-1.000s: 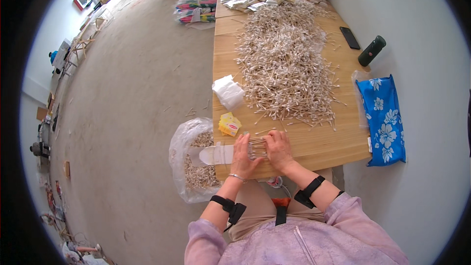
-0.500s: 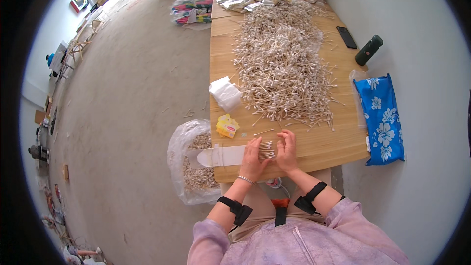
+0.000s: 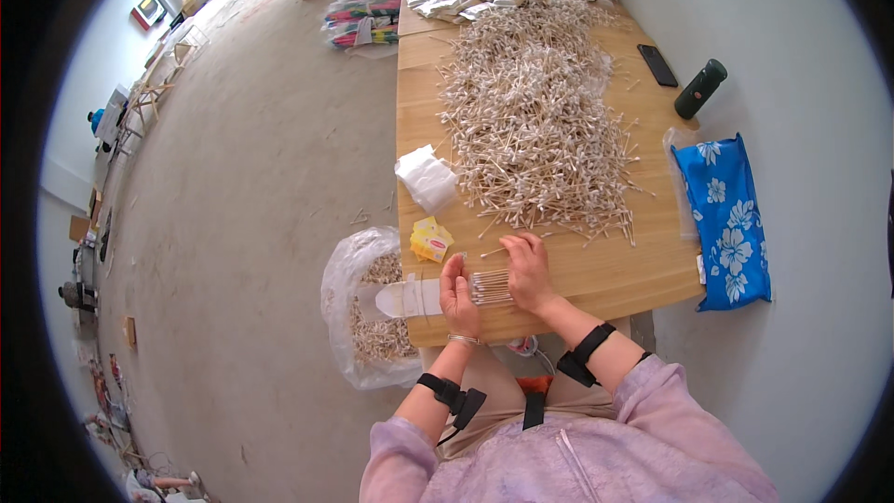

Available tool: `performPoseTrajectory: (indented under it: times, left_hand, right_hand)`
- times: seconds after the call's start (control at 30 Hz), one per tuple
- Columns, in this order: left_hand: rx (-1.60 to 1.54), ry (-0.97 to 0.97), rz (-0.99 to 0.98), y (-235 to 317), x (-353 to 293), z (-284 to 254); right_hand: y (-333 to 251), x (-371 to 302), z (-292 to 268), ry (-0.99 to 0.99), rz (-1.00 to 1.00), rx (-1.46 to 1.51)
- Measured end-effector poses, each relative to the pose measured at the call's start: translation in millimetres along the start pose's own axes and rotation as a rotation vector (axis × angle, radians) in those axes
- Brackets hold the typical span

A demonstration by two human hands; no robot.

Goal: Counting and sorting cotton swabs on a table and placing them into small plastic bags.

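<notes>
A small row of cotton swabs [image 3: 491, 287] lies side by side on the near edge of the wooden table, between my two hands. My left hand [image 3: 458, 298] stands at their left ends, its fingers stretched and nothing gripped. At the right ends rests my right hand [image 3: 529, 272], cupped with its fingers bent leftward over the table, apart from the thumb. Under and beyond my left hand, a white flat strip with a rounded end [image 3: 407, 299] reaches past the table's left edge. Just beyond my hands lies a single loose swab.
A large heap of loose swabs [image 3: 540, 121] covers the table's middle. Yellow cards [image 3: 430, 239] and white plastic bags [image 3: 426, 178] lie at left. A clear bag of swabs [image 3: 382, 340] stands below the left edge. A dark bottle [image 3: 700, 89], phone [image 3: 657, 65] and blue flowered packet [image 3: 724, 224] line the right.
Both hands have shifted left. The swab row has moved left with them, and more of its length shows between the hands. My left hand now stands more upright.
</notes>
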State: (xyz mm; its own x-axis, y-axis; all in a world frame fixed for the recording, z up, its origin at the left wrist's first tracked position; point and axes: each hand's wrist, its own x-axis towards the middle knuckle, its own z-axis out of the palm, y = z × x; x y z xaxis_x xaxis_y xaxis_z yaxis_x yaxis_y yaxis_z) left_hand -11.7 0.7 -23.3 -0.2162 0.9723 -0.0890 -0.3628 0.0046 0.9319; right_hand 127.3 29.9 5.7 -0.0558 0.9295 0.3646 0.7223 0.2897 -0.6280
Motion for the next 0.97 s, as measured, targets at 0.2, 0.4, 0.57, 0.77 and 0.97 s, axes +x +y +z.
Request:
performPoseTrajectory:
  times: [0.2, 0.4, 0.57, 0.77, 0.97]
  left_hand:
    - [-0.087, 0.04, -0.003, -6, 9, -8]
    - [-0.074, -0.034, -0.031, -6, 8, -9]
    - [-0.042, -0.092, 0.004, -7, 7, -11]
    - [-0.034, -0.128, 0.025, -5, 7, -10]
    - [-0.113, -0.103, -0.067, 5, 6, -6]
  right_hand:
    - [0, -9, 2, -0.205, -0.088, 0.016]
    - [-3, -25, 4, 0.048, 0.177, 0.416]
    - [-18, -20, 16, 0.037, 0.274, 0.6]
    - [-16, -20, 13, -0.046, 0.226, 0.663]
    - [-16, -29, -11, -0.301, -0.163, -0.004]
